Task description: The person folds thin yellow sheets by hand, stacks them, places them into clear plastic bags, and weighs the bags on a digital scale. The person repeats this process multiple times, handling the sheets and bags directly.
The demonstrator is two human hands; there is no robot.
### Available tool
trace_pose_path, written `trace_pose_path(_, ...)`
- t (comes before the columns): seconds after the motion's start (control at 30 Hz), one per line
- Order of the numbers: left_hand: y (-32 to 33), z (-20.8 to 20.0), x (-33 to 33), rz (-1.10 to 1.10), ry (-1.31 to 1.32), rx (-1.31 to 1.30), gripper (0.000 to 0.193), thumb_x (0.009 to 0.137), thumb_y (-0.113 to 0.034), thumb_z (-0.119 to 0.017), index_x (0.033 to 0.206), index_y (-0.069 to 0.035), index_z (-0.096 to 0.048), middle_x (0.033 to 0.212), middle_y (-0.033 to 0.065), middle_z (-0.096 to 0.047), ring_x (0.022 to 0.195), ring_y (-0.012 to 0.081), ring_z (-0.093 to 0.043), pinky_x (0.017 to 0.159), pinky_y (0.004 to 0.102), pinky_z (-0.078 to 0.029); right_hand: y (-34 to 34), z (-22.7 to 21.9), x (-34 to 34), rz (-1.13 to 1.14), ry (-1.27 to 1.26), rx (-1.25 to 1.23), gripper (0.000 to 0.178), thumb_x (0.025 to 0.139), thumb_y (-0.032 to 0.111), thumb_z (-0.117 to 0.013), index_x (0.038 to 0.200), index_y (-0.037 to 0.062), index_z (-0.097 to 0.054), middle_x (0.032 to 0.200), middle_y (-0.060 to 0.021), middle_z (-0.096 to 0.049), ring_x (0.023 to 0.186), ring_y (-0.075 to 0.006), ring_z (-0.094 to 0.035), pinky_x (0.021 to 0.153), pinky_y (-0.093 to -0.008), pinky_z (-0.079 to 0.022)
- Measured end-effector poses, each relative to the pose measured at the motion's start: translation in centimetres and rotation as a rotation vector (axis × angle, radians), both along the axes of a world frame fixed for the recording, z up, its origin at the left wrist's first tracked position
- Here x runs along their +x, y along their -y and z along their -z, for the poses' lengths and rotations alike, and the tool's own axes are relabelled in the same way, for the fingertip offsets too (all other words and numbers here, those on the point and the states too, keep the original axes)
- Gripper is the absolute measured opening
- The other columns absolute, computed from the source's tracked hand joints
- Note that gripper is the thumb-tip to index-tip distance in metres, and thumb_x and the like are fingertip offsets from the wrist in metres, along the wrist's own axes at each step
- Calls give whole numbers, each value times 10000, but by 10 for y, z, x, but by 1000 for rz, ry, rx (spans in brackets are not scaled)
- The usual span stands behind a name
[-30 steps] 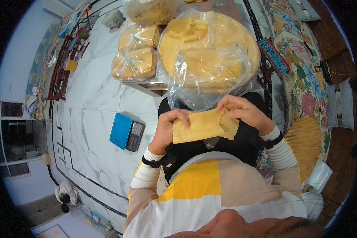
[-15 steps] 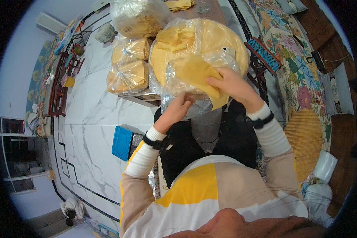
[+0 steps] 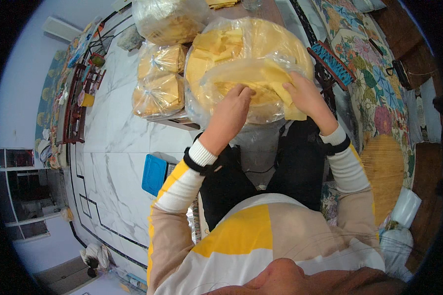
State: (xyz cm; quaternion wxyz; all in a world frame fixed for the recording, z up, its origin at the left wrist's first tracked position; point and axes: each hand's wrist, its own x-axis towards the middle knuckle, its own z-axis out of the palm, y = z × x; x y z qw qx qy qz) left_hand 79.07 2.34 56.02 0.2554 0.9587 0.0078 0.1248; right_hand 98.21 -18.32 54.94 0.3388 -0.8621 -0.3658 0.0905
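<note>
A clear plastic bag point(image 3: 216, 73) with thin yellow sheets inside lies at the near side of a large round stack of yellow sheets point(image 3: 275, 37), which is itself covered in clear plastic. My left hand point(image 3: 231, 113) has its fingers closed on the near left part of the bag's mouth. In my right hand point(image 3: 307, 98), pinched between thumb and fingers, is a limp yellow sheet point(image 3: 293, 109); its lower end hangs over the bag's right side, and its upper part reaches into the bag. Smaller torn pieces point(image 3: 221, 42) rest on the stack's left part.
Tied clear bags of yellow sheets point(image 3: 158, 96) stand left of the round stack, with a bigger one point(image 3: 170, 22) behind them. A blue lidded box point(image 3: 154, 174) sits on the marble floor. A stool with blue webbing point(image 3: 332, 64) and a flowered couch point(image 3: 374, 73) are at the right.
My right hand has shifted right, bringing the yellow sheet to the bag. My left hand has gone up and inward to the bag's mouth. The phone on the stack is now hidden.
</note>
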Motion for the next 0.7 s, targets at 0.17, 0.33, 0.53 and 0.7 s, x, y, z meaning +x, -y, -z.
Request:
trace_pose_path(0.17,-27,37,18,-20,5,452,487,927,-99,-742,1383,-45,-582,1399,194,-619,1379,402,-588,1242,560,-415,0,0,0,-82,20,-7,327,1081,230,-667,1237,-55,-633,1176,-334,-711,1168,-550,-652,985,-555,-529)
trace_pose_path(0.33,-35,35,16,26,-123,583,419,906,-122,-746,1304,-65,-627,1271,175,-615,1295,401,-606,1270,571,-373,5,0,1,-82,-19,-33,332,1079,235,-673,1238,-54,-643,1177,-336,-710,1171,-545,-655,989,-551,-530)
trace_pose_path(0.53,-16,13,-19,89,4,536,363,913,-91,-696,1268,-64,-625,1145,164,-628,1159,380,-637,1154,500,-474,9,-6,0,-80,-49,13,330,1079,250,-684,1204,-54,-658,1174,-335,-713,1157,-544,-658,969,-543,-537)
trace_pose_path(0.7,7,16,-53,24,-246,471,388,939,-119,-714,1297,-32,-596,1149,145,-649,1100,335,-692,980,421,-540,8,-5,1,-101,-92,4,330,1068,244,-697,1237,-40,-687,1165,-332,-723,1162,-521,-679,969,-541,-544)
